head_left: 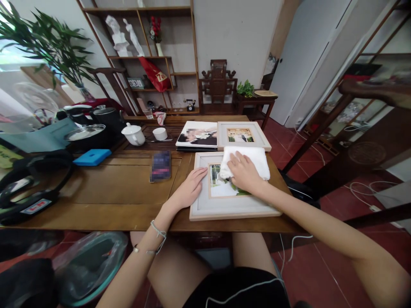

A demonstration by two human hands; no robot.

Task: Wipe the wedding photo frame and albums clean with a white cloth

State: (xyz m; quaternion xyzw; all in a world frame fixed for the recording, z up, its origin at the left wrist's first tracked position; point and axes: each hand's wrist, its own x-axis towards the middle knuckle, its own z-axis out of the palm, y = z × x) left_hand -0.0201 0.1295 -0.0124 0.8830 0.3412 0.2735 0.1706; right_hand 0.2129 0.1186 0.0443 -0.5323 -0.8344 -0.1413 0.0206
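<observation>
A picture frame [205, 207] with a pale wooden edge and wide white border lies flat near the table's front edge. My left hand [192, 187] rests on its left side, fingers stretched out over the border. On the frame's upper right, my right hand [243, 171] grips and presses a folded white cloth [259, 161] against the surface. Cloth and hand hide part of the green and white picture [217, 182] inside. Just behind lie a second framed picture [261, 136] and a photo album [199, 128] with a portrait cover.
Left of the frame lies a phone [160, 166]. Farther left are a lidded white cup [133, 134], a small white cup [160, 134], a blue box [92, 157] and black headphones [66, 171]. A lined bin [96, 265] stands below the table, and cables [292, 246] run on the floor.
</observation>
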